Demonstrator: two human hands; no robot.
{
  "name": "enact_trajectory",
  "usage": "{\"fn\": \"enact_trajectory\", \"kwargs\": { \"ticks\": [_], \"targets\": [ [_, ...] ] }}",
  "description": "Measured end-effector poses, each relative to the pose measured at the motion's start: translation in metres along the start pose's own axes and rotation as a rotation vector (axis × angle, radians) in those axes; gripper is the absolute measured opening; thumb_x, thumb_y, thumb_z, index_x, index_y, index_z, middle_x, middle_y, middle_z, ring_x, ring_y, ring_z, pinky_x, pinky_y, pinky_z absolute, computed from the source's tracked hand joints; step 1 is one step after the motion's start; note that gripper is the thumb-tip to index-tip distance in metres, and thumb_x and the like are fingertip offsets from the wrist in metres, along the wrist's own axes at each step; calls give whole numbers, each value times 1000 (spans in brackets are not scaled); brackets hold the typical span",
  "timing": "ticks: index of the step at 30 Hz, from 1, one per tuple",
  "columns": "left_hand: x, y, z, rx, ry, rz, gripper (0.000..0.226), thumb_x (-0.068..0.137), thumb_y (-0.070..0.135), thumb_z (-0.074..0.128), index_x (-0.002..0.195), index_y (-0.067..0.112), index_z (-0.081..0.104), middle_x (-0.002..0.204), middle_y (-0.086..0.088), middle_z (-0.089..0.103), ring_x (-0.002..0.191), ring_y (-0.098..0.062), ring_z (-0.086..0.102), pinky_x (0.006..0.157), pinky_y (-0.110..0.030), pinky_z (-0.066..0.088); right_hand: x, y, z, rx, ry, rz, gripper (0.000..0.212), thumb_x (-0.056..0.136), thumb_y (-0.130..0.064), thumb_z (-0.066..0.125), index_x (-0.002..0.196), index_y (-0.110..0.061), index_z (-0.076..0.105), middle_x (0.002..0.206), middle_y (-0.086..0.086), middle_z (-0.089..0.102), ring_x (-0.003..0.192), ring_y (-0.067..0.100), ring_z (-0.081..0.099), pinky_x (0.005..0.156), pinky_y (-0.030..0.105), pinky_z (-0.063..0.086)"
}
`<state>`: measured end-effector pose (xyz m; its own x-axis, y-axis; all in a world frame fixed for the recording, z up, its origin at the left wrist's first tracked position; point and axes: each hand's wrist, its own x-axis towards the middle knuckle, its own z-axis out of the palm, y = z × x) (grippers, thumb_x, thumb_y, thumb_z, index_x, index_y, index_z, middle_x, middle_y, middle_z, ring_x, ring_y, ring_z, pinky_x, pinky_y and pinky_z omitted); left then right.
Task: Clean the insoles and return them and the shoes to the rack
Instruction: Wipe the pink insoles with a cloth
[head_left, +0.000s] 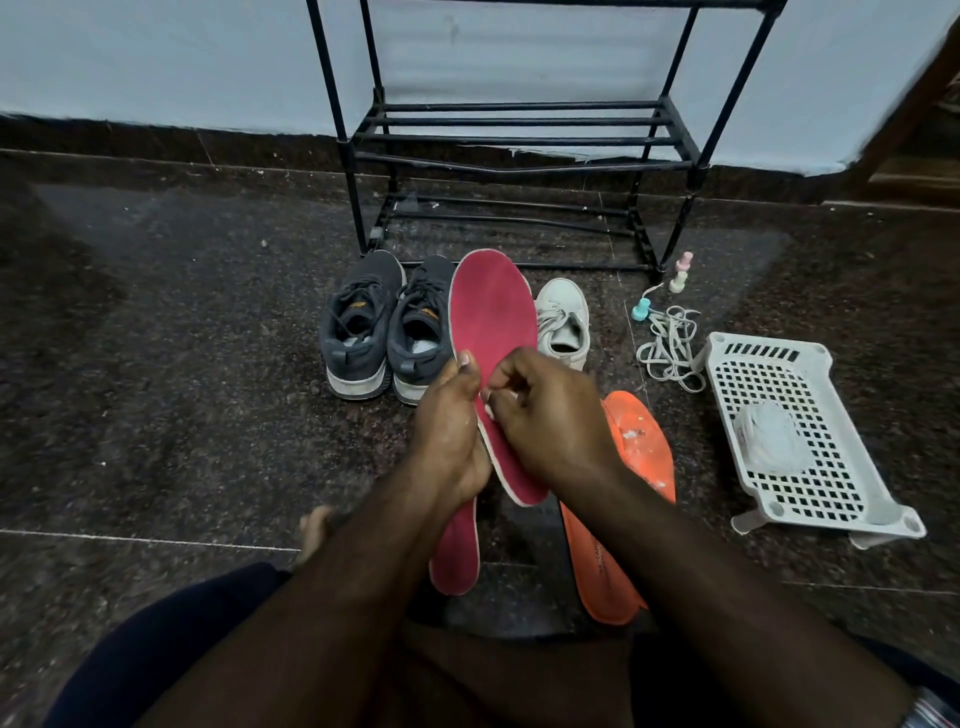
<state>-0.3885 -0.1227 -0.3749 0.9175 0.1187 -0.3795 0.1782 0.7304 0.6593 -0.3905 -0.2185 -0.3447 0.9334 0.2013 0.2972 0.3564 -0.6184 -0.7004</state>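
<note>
Dark stone floor (182, 322), pale wall behind; black rack (519, 140) bare on visible shelves. Left hand (449, 431) grips red insole (493, 322) by edge, upright before shoes. Right hand (550, 415) pinches something small and white against it, likely wipe. Second red insole (457, 551) and orange insoles (623, 519) lie on floor. Dark sneakers (387, 327) and white shoe (563, 322) wait at rack's front edge. Cleaning underway; all returning left.

Home entryway — shoe rack (524, 135), shoes (387, 325)

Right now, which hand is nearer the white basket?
Right. The right hand is over the red insole, on the side toward the white basket; the left hand grips the insole's far edge.
</note>
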Motion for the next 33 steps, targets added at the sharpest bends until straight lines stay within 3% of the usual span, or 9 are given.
{"fn": "enact_trajectory", "kwargs": {
  "ticks": [3, 7, 10, 14, 17, 22, 25, 27, 33],
  "targets": [
    [2, 4, -2, 21, 38, 8, 25, 107, 26, 44, 94, 14, 61, 79, -7, 62, 70, -19, 64, 71, -35, 56, -6, 0, -2, -3, -191, 29, 12, 76, -9, 70, 76, -21, 66, 69, -9, 65, 66, 4, 58, 58, 11, 38],
    [3, 11, -5, -8, 32, -50, 27, 105, 34, 45, 111, 13, 62, 93, -13, 72, 78, -27, 71, 67, -44, 61, -3, 7, -12, 205, -439, 149, 16, 78, -7, 75, 80, -21, 68, 67, -5, 65, 57, 6, 59, 63, 32, 52],
    [3, 17, -6, -28, -16, -113, 51, 104, 45, 40, 138, 9, 52, 125, -25, 65, 101, -40, 68, 72, -50, 60, 6, 9, -28, 536, -369, 185, 36, 86, 7, 64, 100, -25, 69, 80, 7, 61, 70, 22, 59, 71, 37, 54],
    [3, 21, -10, 0, -59, -109, 53, 106, 42, 35, 140, 6, 51, 127, -23, 65, 94, -30, 71, 68, -38, 60, 14, 11, -43, 726, -255, 264, 31, 92, 8, 57, 99, -19, 71, 93, 14, 63, 78, 22, 65, 77, 31, 57],
    [3, 20, -9, 37, -105, -118, 50, 105, 41, 39, 139, 7, 53, 121, -21, 67, 87, -28, 71, 67, -37, 60, 15, 18, -37, 527, -158, 218, 17, 87, -2, 68, 94, -17, 72, 92, 5, 74, 78, 20, 72, 79, 40, 58],
    [2, 16, -8, 49, -194, -109, 39, 104, 34, 45, 134, 11, 56, 110, -19, 67, 85, -29, 66, 73, -41, 57, 23, 26, -26, 18, 74, -100, 11, 82, -15, 75, 93, -17, 75, 94, -7, 71, 85, 9, 65, 81, 26, 51],
    [3, 11, -9, 40, -169, -106, 36, 105, 33, 42, 128, 10, 58, 97, -14, 70, 77, -24, 67, 71, -39, 57, 20, 28, -19, -128, -36, -214, 15, 82, -16, 71, 95, -8, 76, 98, 5, 70, 93, 20, 65, 88, 26, 48],
    [5, 10, -10, 31, -134, -99, 36, 105, 33, 43, 126, 8, 59, 97, -16, 70, 78, -26, 68, 77, -42, 57, 16, 28, -15, -172, -80, -258, 16, 80, -11, 67, 93, -6, 76, 91, 9, 72, 87, 27, 67, 82, 34, 54],
    [6, 9, -9, 15, -57, -42, 30, 105, 28, 44, 120, 7, 58, 99, -17, 68, 84, -28, 67, 89, -45, 54, -9, 17, -1, -116, -142, -285, 20, 74, -7, 66, 90, -12, 76, 83, 3, 70, 79, 22, 66, 74, 35, 51]
  ]
}}
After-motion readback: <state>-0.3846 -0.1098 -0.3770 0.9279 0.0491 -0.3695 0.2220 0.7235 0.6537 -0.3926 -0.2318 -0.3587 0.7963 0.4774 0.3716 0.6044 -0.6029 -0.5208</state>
